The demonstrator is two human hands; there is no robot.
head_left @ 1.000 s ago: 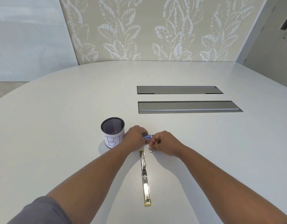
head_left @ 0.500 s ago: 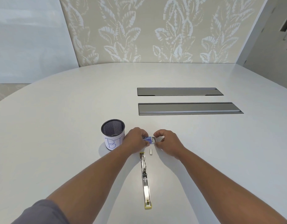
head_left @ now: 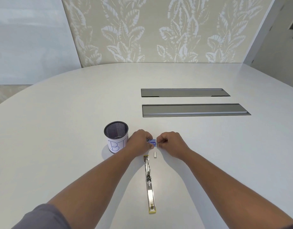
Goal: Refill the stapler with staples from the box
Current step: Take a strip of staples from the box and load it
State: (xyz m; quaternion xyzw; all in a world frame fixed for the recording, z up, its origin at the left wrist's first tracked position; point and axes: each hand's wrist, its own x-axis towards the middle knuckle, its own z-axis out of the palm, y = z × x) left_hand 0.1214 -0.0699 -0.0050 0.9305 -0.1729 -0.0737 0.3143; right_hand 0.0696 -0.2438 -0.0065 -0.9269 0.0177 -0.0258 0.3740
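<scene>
A small blue staple box (head_left: 152, 142) is held between both hands just above the white table. My left hand (head_left: 140, 140) grips its left part. My right hand (head_left: 171, 143) pinches the box's right end with thumb and fingers. A short silver strip of staples (head_left: 155, 154) lies loose on the table just below the box. The stapler (head_left: 149, 184) lies opened out flat and long, its metal channel facing up, running from near my hands toward me, with a yellow end nearest me.
A black mesh pen cup (head_left: 116, 136) with a white paper label stands left of my left hand. Two long grey recessed panels (head_left: 192, 110) sit in the white table (head_left: 60, 129) farther back on the right. A leaf-patterned wall lies beyond.
My right hand set the staple strip down on the table, then moved up to the right end of the box. The left hand kept its hold.
</scene>
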